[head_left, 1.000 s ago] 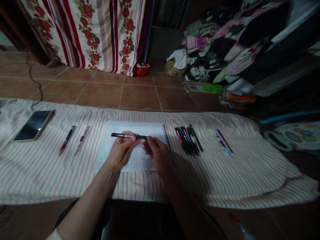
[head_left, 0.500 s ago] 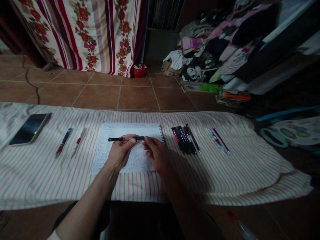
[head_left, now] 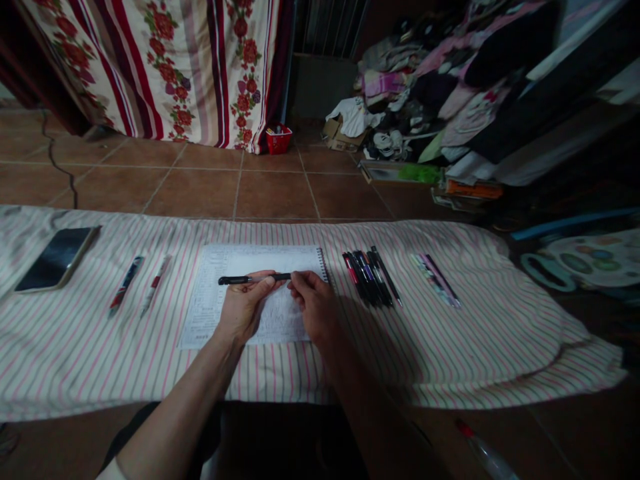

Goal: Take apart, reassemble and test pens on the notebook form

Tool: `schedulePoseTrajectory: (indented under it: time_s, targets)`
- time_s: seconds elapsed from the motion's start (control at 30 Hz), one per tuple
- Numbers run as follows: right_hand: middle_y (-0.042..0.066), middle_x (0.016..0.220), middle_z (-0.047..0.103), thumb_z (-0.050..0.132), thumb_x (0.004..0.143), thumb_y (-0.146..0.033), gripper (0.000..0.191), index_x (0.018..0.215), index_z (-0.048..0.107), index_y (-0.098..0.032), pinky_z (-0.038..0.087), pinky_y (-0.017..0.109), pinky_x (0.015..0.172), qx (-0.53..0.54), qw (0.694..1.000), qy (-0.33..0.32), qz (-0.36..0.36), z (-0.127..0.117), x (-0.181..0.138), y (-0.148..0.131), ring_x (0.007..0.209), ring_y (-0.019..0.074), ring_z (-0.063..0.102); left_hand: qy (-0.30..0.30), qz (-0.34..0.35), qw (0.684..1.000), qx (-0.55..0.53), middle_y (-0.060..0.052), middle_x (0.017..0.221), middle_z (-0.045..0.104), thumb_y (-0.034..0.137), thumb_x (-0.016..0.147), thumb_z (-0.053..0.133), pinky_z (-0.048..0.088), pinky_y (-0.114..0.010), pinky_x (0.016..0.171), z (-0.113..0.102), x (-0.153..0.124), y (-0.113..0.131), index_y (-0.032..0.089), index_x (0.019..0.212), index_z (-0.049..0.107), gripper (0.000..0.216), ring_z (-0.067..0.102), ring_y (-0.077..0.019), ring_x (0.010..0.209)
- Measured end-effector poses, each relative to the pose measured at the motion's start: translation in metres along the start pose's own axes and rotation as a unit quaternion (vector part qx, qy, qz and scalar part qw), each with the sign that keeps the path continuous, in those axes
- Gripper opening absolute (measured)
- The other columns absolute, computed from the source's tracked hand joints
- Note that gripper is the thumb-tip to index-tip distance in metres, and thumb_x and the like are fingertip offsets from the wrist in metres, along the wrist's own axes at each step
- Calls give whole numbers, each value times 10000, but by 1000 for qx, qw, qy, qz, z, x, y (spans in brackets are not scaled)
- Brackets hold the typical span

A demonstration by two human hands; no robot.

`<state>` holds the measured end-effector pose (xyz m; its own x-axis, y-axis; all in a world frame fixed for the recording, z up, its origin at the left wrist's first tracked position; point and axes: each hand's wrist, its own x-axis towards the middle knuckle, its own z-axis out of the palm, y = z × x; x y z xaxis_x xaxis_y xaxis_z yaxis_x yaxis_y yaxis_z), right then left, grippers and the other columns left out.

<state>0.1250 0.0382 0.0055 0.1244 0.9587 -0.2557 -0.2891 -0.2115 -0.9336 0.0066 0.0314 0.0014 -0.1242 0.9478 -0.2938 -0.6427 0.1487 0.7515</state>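
The black pen is held level and crosswise just above a spiral-bound pad of closely printed paper, and it seems not to touch the sheet. The person's left hand carries it, with the thumb and curled fingers closed on the barrel in a firm pinch, not a writing grip. The right hand sits just beside, its fingers raised to the pen's right-hand end, and it is hard to tell whether they grip it or only touch it. The step in hand looks like handling the pen between both hands, not writing with it. Using it on the paper would seem to call for tilting it point-down in one hand, though which end is the point cannot be made out. The pad lies on a pink-and-green striped cloth. To its left are two pens and a smartphone, and to its right are a tight row of dark pens and a pair of patterned pens. Beyond the cloth lies a brown tile floor, with a small red basket against a floral curtain and a heap of clothes off to the right.
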Motion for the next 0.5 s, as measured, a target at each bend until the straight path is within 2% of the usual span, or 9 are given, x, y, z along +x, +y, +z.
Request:
schedulePoseTrajectory:
  time_s: [0.2, 0.33, 0.4, 0.5]
  targets:
    - [-34, 643, 610, 726, 656, -389, 252, 782, 656, -183, 392, 224, 591, 14, 999, -33, -13, -1, 1, 2, 599, 79, 500, -1, 7, 1000, -22, -60, 702, 731, 202, 462, 879, 531, -291, 837, -2, 3, -2, 110, 736, 727, 326, 695, -160, 705]
    - [-18, 762, 665, 743, 656, -423, 375, 961, 658, -221, 435, 220, 629, 68, 995, -56, 38, 0, -3, -2, 675, 88, 562, 1, 13, 999, -30, -64, 728, 739, 186, 457, 882, 534, -253, 815, -3, 3, 1, 112, 744, 732, 332, 695, -145, 710]
    - [-9, 771, 676, 750, 648, -455, 385, 932, 648, -216, 445, 216, 623, 96, 992, -55, 62, 0, -4, -4, 681, 91, 577, 4, 16, 999, -33, -55, 713, 738, 184, 449, 885, 536, -241, 802, -3, 3, 3, 114, 737, 732, 334, 693, -137, 697]
    - [-5, 722, 662, 762, 620, -498, 373, 762, 629, -179, 438, 209, 590, 72, 994, -45, 67, 0, -4, -6, 644, 83, 564, -3, 11, 1000, -23, -60, 701, 737, 186, 451, 885, 539, -235, 784, -3, 2, 3, 111, 732, 731, 329, 695, -141, 696]
